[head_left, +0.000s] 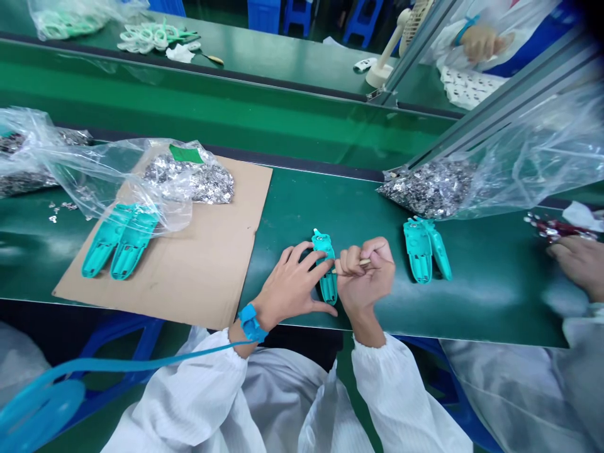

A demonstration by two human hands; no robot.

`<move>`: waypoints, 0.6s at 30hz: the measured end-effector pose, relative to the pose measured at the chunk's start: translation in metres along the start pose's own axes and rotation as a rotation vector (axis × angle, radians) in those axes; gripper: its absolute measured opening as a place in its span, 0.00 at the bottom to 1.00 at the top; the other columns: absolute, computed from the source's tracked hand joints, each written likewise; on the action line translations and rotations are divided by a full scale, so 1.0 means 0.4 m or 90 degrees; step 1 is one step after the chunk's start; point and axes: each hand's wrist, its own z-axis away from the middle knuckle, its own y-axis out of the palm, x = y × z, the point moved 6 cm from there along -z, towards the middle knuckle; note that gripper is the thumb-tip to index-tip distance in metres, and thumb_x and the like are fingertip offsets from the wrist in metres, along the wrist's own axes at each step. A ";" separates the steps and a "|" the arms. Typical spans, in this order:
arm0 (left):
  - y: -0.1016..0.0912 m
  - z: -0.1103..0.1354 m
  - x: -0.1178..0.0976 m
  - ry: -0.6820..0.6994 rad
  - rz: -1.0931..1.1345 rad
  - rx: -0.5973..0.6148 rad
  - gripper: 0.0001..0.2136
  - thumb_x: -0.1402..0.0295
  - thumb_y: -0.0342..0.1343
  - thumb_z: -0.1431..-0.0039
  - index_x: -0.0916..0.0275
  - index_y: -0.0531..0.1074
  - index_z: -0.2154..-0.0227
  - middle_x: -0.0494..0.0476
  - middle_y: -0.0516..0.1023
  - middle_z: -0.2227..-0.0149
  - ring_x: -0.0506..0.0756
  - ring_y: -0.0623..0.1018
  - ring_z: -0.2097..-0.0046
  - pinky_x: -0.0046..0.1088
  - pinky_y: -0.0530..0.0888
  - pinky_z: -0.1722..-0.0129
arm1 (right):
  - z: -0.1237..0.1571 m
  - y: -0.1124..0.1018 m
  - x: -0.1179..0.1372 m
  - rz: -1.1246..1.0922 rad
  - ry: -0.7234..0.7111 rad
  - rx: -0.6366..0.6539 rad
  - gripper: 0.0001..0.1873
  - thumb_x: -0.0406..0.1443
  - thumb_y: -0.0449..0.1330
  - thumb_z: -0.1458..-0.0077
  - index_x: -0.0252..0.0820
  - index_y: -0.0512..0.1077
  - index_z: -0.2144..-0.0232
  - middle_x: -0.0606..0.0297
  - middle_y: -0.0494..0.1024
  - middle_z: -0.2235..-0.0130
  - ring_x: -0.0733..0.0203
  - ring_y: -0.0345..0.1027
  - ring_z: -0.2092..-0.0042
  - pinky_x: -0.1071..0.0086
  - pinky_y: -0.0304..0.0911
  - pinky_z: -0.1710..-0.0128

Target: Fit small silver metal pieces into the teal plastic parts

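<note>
A teal plastic part (325, 264) lies on the green table (491, 302) right in front of me. My left hand (292, 286) rests on it, fingers spread over its left side, holding it down. My right hand (365, 274) is closed in a pinch round a thin wooden stick (364, 262) whose tip points at the part. A blue strap (250, 322) circles my left wrist, with a blue cord trailing left.
Two more teal parts (426, 250) lie to the right, two others (120, 241) on a cardboard sheet (207, 264) at left. Clear bags of small metal pieces (434, 187) sit right, left and on the cardboard. Another person's hand (578, 261) works at far right.
</note>
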 end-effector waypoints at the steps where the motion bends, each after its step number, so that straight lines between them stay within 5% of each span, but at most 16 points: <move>1: -0.001 0.000 -0.001 0.002 -0.001 -0.002 0.39 0.39 0.61 0.56 0.58 0.66 0.45 0.63 0.69 0.43 0.68 0.61 0.38 0.50 0.62 0.42 | -0.001 0.000 -0.004 0.002 0.000 -0.002 0.09 0.39 0.51 0.45 0.46 0.54 0.75 0.78 0.44 0.84 0.69 0.34 0.82 0.76 0.43 0.82; 18: 0.003 0.000 0.003 0.005 0.007 -0.012 0.35 0.40 0.59 0.51 0.61 0.67 0.47 0.61 0.70 0.44 0.67 0.60 0.37 0.48 0.62 0.42 | 0.008 0.013 -0.026 -0.042 -0.041 0.048 0.09 0.32 0.48 0.46 0.44 0.63 0.77 0.77 0.43 0.84 0.71 0.34 0.83 0.78 0.43 0.83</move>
